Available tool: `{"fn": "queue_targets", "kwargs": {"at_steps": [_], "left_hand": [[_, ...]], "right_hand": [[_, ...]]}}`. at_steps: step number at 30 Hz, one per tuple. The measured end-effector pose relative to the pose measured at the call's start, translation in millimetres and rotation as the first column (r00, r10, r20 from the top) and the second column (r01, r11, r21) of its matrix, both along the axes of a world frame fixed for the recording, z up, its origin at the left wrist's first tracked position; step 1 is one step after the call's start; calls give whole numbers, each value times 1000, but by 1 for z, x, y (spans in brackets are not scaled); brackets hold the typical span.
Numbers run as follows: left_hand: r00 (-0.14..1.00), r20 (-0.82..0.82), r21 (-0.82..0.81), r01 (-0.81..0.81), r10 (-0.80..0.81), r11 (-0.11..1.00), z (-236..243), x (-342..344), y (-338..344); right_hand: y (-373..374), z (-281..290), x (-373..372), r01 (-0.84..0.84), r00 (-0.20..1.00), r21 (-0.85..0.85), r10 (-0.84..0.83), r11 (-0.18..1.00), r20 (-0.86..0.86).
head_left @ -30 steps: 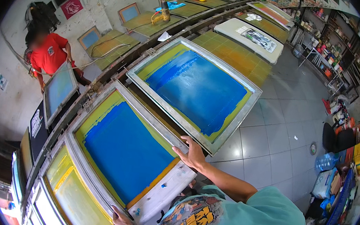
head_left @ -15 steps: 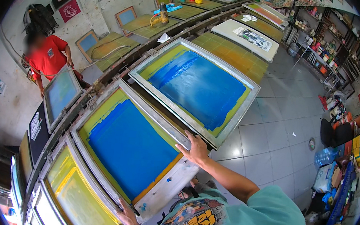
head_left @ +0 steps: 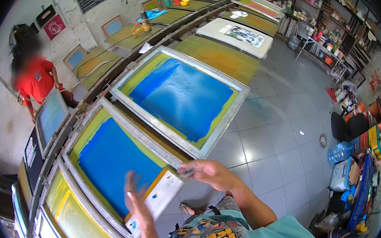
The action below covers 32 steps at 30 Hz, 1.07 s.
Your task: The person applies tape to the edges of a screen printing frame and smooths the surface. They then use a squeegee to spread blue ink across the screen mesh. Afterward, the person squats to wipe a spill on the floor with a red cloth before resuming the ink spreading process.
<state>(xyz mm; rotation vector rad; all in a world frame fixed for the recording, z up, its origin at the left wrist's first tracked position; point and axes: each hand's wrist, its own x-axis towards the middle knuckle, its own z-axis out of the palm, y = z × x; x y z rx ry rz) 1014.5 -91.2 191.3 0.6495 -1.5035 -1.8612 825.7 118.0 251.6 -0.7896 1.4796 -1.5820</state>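
Observation:
A screen printing frame (head_left: 130, 117) with blue ink across its mesh lies in front of me. Along its near end runs an orange-edged white strip (head_left: 164, 191) with blue spots. My left hand (head_left: 138, 202) is raised over the near end, empty, fingers stretched and smeared by motion. My right hand (head_left: 212, 174) has its fingers closed at the near right corner of the frame, partly hiding it. Just beyond lies a second blue-inked screen (head_left: 178, 100). To the left of the first is a screen with yellow ink (head_left: 74, 211).
A person in red (head_left: 38, 81) stands across the rail, behind a tilted screen (head_left: 52, 114). Greenish printing boards (head_left: 214, 59) line the table. A cream board (head_left: 208, 29) with a dark print lies farther off. Shelves, a chair (head_left: 352, 127) and a water jug (head_left: 337, 153) stand right.
My left hand has let go of the frame's near left corner and lifted over the white strip. My right hand remains by the right corner. The whole view has shifted slightly.

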Motion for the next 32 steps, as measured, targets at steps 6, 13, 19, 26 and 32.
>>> {"fn": "queue_targets", "kwargs": {"at_steps": [6, 13, 19, 26, 32], "left_hand": [[559, -646, 624, 779, -520, 63, 40, -235, 190], [313, -624, 566, 812, -716, -138, 89, -351, 440], [273, -868, 441, 807, -415, -393, 99, -464, 486], [151, -974, 216, 843, -168, -493, 82, -612, 515], [418, -745, 545, 831, -519, -112, 74, -735, 520]], "right_hand": [[112, 9, -50, 632, 544, -505, 127, 587, 829], [309, 64, -152, 877, 481, -452, -311, 166, 820], [390, 76, -235, 740, 673, -573, -383, 351, 633], [445, 70, -353, 686, 702, -373, -704, 624, 113], [482, 56, -474, 794, 83, -251, -507, 554, -858]]}}
